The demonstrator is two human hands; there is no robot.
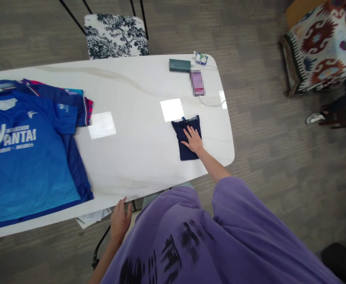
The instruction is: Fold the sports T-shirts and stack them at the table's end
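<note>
My right hand (194, 140) lies flat with spread fingers on a dark navy folded garment (188, 153), a compact bundle near the table's right end. A small tag and a patch of lighter print show at its top edge. My left hand (121, 220) hangs at the near edge of the white table (131, 157), fingers extended and slightly apart, holding nothing. To its left, a blue printed T-shirt (34, 169) is spread flat over other jerseys. A dark blue sleeve (81, 108) with a red patterned cuff sticks out from under it.
A phone (197, 83) with a white cable, a dark green case (179, 65) and a small packet (201, 58) sit by the far right corner. Beyond the table stands a patterned chair (116, 35). A patterned cloth-covered seat (320, 47) and another person's foot (315, 117) are at right.
</note>
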